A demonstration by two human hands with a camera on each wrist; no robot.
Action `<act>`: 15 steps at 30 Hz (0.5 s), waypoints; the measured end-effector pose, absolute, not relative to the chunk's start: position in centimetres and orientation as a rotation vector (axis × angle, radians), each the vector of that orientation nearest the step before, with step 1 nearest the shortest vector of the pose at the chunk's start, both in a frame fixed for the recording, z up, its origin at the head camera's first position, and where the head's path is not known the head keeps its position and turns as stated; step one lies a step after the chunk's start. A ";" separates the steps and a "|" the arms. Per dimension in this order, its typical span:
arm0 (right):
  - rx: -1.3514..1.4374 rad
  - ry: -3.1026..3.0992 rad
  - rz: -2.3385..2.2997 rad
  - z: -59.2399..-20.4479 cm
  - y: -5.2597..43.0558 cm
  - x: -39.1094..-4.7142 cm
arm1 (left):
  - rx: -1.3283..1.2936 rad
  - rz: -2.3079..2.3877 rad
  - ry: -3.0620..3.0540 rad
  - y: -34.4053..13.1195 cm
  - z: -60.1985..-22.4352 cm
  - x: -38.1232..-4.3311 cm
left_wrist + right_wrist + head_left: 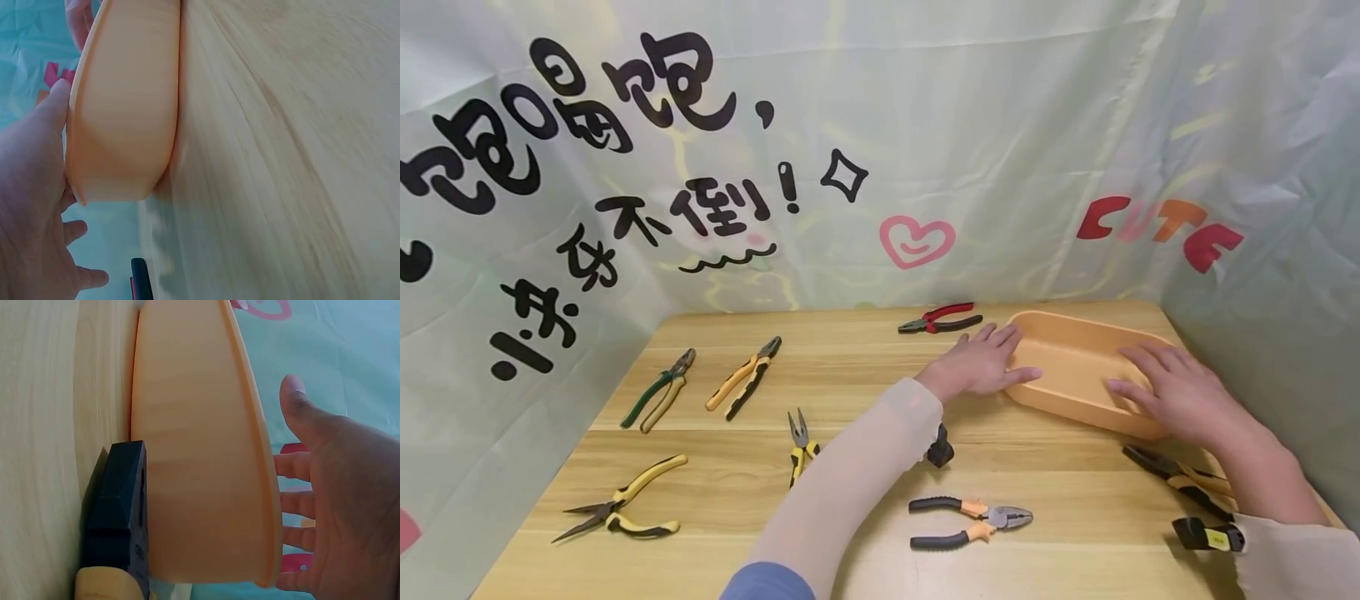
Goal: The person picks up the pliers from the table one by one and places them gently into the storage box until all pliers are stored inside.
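Note:
An orange plastic bin stands upright at the back right of the wooden table, its inside bare. My left hand is at its left end, fingers spread and the thumb over the rim. In the left wrist view the left thumb lies along the rim. My right hand reaches over the bin's right end with fingers loosely extended. In the right wrist view its fingertips are at the rim and its thumb stands apart. Pliers with black and orange handles lie beside the bin, partly under the right forearm.
Red-and-black pliers lie behind the left hand. Orange-and-black pliers lie at the front. Yellow-handled needle-nose pliers are partly hidden by the left arm. Further left are long-nose pliers, green-handled pliers and yellow-and-black pliers. A printed curtain hangs behind.

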State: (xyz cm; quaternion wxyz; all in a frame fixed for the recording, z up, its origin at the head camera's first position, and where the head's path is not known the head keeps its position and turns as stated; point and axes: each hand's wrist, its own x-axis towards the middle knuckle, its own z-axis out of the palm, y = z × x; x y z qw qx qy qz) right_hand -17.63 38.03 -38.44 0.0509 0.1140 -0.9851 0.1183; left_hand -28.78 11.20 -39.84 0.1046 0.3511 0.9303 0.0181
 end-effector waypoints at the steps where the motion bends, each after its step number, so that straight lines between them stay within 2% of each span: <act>1: 0.343 -3.003 0.361 -38.5 38.1 -17.7 | 1.038 0.051 2.746 11.1 -39.9 -28.8; 8: 0.277 -3.115 0.474 -38.6 38.5 -17.6 | 1.060 0.056 2.749 10.0 -40.2 -28.9; 15: 0.345 -3.111 0.525 -38.8 38.4 -17.3 | 1.074 0.045 2.754 8.9 -40.2 -28.8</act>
